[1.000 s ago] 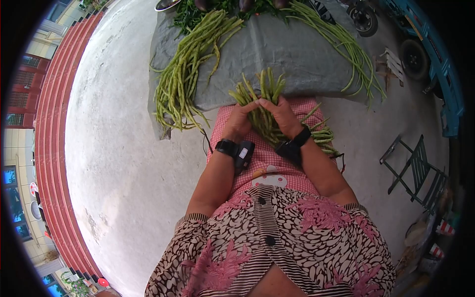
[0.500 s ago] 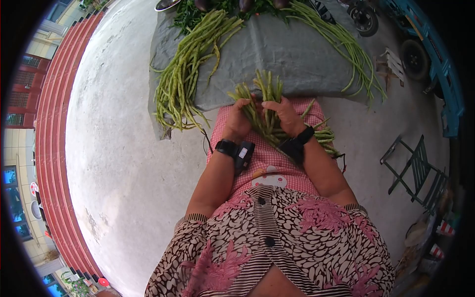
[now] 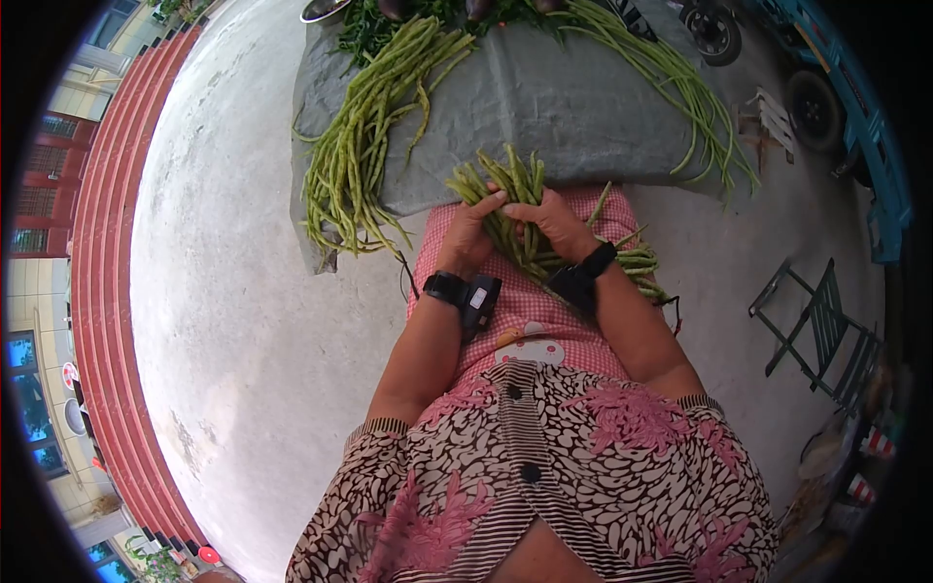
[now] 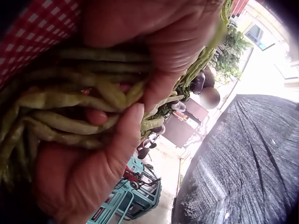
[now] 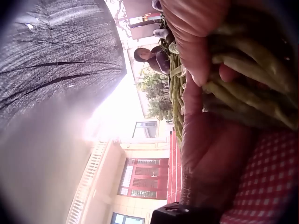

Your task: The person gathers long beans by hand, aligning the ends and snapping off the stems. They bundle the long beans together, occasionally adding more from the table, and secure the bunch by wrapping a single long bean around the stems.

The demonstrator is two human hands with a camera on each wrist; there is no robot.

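Your left hand (image 3: 468,235) and right hand (image 3: 558,225) clamp the beans (image 3: 507,236), ends toward twelve o'clock; probably you're evening or snapping them, needing a firm pinch next.

The hands (image 3: 470,235) have drawn their parted thumbs (image 3: 491,203) back together.

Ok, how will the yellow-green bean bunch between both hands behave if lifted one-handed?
The bean bunch may fan apart: its tips splay and no tie shows. Pods seem pliable: several bend in the left wrist view.
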